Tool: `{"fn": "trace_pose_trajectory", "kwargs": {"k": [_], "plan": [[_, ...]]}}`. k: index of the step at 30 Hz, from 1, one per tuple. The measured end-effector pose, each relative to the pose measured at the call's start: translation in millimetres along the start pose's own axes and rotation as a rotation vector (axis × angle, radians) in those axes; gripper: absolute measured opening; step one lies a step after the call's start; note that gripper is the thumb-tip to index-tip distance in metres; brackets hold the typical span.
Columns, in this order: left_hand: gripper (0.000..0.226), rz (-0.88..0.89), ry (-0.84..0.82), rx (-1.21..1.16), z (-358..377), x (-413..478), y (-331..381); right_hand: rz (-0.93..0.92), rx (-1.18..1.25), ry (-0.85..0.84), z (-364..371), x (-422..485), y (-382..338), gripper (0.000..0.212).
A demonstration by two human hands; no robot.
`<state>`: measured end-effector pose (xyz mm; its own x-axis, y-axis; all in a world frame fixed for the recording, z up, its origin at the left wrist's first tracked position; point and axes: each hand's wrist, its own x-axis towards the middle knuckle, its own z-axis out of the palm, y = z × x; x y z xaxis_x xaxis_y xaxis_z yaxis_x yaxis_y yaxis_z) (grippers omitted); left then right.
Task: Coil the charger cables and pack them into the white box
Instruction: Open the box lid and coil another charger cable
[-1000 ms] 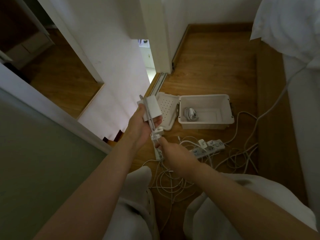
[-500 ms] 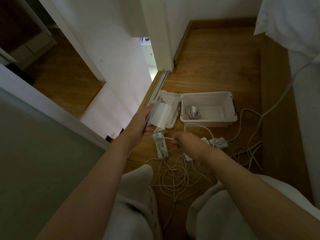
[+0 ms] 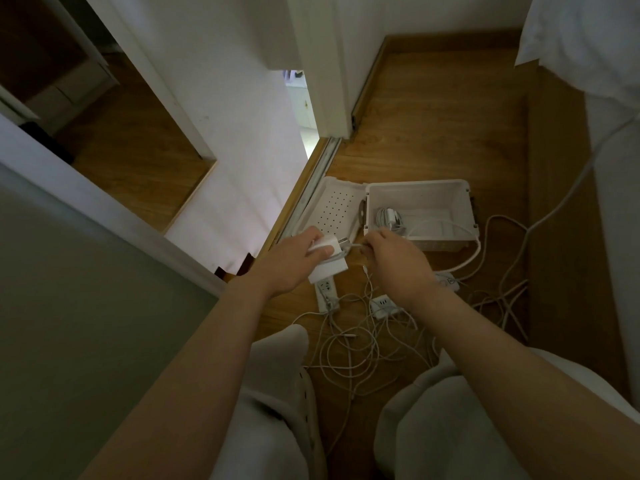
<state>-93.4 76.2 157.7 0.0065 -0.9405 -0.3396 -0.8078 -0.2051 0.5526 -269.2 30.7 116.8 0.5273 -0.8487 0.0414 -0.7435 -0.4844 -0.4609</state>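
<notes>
The left hand point(image 3: 289, 263) is gripping a white charger brick point(image 3: 327, 259), its fingers clamped around the block, holding it just above a power strip point(image 3: 326, 292) lying on the wooden floor point(image 3: 433, 133). Beside it, the perforated lid point(image 3: 334, 211) is lying open against the white box point(image 3: 420, 209), which is sitting on the floor with one coiled charger point(image 3: 389, 218) already inside at its left end. The right hand point(image 3: 398, 263) is pinching the thin white cable point(image 3: 356, 247) coming out of the brick, fingertips closed together on it. A loose tangle of cables point(image 3: 360, 341) is spreading over the floor between the person's knees, and a thicker cord point(image 3: 474, 251) is looping past the box's front right corner.

Compared with half a second ago, the brick is sitting lower and flatter in the left hand, and the right hand is now close up against it, near the box's front wall.

The right wrist is hiding much of a second power strip point(image 3: 382, 303), and dim light is blurring how the cables cross.
</notes>
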Motion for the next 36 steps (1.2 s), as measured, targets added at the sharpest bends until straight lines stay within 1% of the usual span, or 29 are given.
{"fn": "trace_pose_trajectory", "kwargs": {"k": [2, 5, 8, 11, 16, 18, 20, 23, 26, 28, 30, 33, 34, 36], "plan": [[0.023, 0.025, 0.032, 0.008, 1, 2, 0, 0.005, -0.006, 0.047, -5, -3, -4, 0.027], [0.019, 0.033, 0.08, -0.006, 5, 6, 0, 0.016, 0.009, 0.089, -9, -8, -13, 0.029], [0.023, 0.024, 0.147, 0.003, 9, 11, 2, 0.061, -0.004, 0.061, -4, -11, -19, 0.03], [0.018, 0.012, 0.247, 0.015, 11, 15, 0, 0.115, -0.032, 0.006, 1, -15, -21, 0.036], [0.032, -0.05, 0.436, -0.028, 13, 24, 0, 0.063, -0.046, -0.015, 3, -22, -30, 0.037], [0.029, -0.096, 0.504, -0.17, 11, 29, 1, 0.019, -0.014, -0.014, 4, -25, -33, 0.035], [0.022, -0.148, 0.531, -0.377, 8, 33, 1, -0.023, 0.017, -0.024, 4, -28, -37, 0.032], [0.019, -0.236, 0.536, -0.629, 7, 35, 6, -0.059, 0.071, -0.048, 5, -30, -40, 0.03], [0.021, -0.309, 0.513, -0.792, 10, 36, 12, -0.095, 0.117, -0.075, 7, -30, -41, 0.028], [0.029, -0.285, 0.475, -0.988, 11, 37, 17, -0.111, 0.188, -0.093, 9, -30, -43, 0.026], [0.038, -0.236, 0.405, -1.236, 12, 37, 22, -0.134, 0.229, -0.085, 10, -31, -46, 0.025], [0.037, -0.21, 0.288, -1.618, 11, 31, 32, -0.156, 0.209, -0.115, 10, -31, -44, 0.026], [0.036, -0.204, 0.27, -1.669, 9, 31, 32, -0.153, 0.195, -0.138, 11, -31, -41, 0.028], [0.036, -0.167, 0.232, -1.676, 5, 29, 31, -0.139, 0.137, -0.206, 14, -29, -31, 0.028]]}}
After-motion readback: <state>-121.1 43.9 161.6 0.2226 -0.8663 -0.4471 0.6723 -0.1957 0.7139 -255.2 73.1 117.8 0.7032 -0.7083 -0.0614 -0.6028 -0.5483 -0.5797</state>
